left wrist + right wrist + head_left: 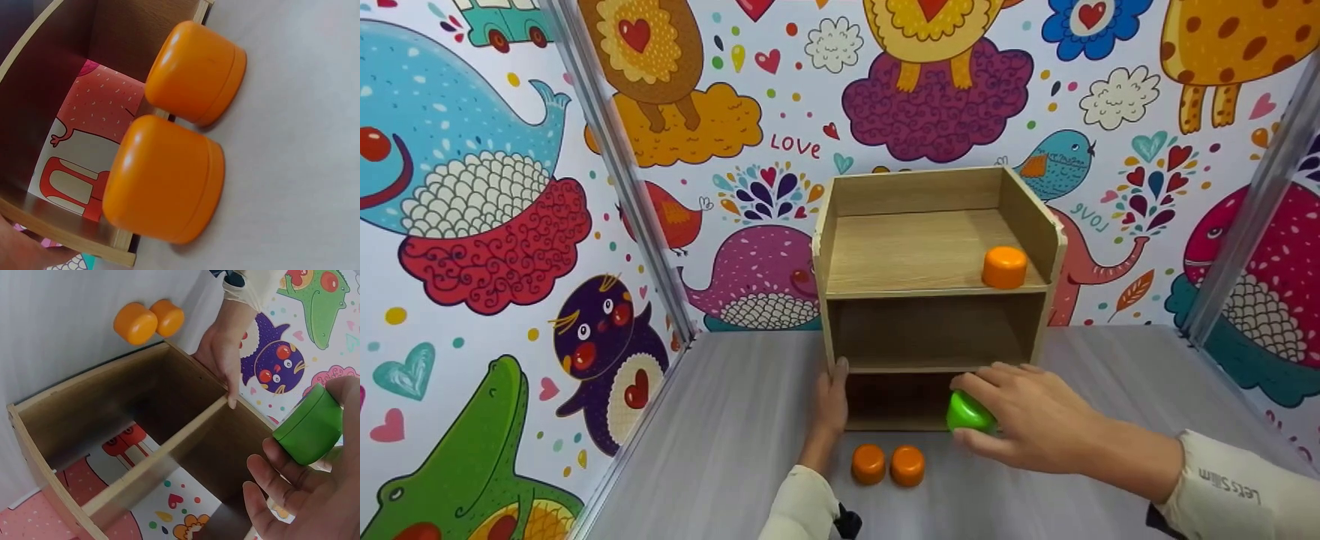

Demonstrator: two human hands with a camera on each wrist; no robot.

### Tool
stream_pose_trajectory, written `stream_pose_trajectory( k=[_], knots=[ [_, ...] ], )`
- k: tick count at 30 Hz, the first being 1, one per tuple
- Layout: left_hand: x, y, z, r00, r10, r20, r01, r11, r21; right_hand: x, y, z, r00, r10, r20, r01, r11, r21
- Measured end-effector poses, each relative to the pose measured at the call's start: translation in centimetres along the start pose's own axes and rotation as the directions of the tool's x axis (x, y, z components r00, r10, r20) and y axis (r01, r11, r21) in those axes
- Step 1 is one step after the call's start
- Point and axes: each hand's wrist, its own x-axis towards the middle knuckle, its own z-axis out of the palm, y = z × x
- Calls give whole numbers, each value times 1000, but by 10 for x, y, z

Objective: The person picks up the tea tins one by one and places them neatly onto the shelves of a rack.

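A small wooden shelf [930, 370] with an upper tray and two compartments stands against the back wall. At its left side my left hand [831, 405] rests along the outer panel, a fingertip by the middle board's front edge in the right wrist view. My right hand [1035, 420] pinches a green rounded cylinder [969, 414] between thumb and fingers, in front of the lower compartment's right part. In the right wrist view the green cylinder [312, 427] shows a seam near its flat end. Two orange rounded cylinders [868, 464] stand side by side before the shelf.
Another orange cylinder [1005, 268] sits at the front right of the upper tray. Printed panels [765, 90] with cartoon animals enclose the grey tabletop [720, 420] at the back and sides. Metal corner posts [622, 165] run up between the panels.
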Motion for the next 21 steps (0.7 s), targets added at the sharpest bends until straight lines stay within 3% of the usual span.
stream_pose_trajectory(
  k=[6,14,21],
  knots=[
    [15,-33,2,1000,8,12,-8,1000,6,1,-3,-16,1000,17,-22,-18,1000,-11],
    [13,-32,2,1000,-3,5,2,1000,25,2,-2,-33,999,44,-19,-44,999,-24],
    [12,-31,4,1000,7,-8,-7,1000,-10,4,-1,-41,999,28,-29,-29,998,-48]
  ],
)
